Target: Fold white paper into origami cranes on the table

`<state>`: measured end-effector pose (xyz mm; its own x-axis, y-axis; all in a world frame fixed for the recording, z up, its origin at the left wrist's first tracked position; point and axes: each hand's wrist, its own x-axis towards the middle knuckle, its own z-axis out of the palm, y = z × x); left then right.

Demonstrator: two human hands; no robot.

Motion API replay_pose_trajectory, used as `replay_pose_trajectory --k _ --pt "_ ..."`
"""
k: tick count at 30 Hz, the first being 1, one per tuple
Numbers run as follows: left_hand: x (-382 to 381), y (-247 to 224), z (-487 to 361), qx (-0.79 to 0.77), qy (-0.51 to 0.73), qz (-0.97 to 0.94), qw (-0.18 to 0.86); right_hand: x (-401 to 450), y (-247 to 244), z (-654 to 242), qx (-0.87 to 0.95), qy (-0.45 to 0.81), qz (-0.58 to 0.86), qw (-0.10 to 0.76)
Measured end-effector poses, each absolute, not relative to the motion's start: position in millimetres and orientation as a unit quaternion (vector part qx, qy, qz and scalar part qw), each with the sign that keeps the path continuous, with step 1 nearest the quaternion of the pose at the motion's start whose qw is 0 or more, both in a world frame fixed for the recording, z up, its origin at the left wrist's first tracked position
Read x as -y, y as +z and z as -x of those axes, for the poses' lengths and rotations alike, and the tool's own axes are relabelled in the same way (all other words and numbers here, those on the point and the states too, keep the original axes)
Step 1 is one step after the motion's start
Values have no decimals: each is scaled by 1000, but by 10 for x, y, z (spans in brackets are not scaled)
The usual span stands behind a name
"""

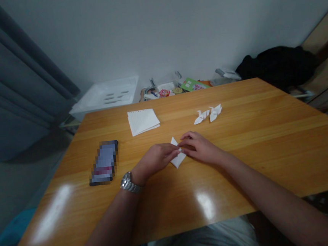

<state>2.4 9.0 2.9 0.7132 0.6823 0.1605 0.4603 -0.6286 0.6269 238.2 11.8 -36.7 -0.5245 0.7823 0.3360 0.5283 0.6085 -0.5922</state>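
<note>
A small piece of folded white paper, shaped like a diamond, lies on the wooden table in front of me. From its left side my left hand presses on it, fingers together, with a metal watch on that wrist. My right hand comes in from the right and pinches the paper near its middle with thumb and fingers. The fingertips of both hands nearly meet and cover part of the folds. Two folded paper cranes stand farther back on the right.
Lined sheets of paper lie back left of my hands, and a phone is at the left. Behind the table's far edge are a white plastic tray, a green packet and a black cloth heap.
</note>
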Motion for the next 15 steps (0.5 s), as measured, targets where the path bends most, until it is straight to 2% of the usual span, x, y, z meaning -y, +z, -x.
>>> replay_pose_trajectory --k 15 --pt "-216 -347 40 -386 195 -893 124 -117 -368 -2408 860 179 382 288"
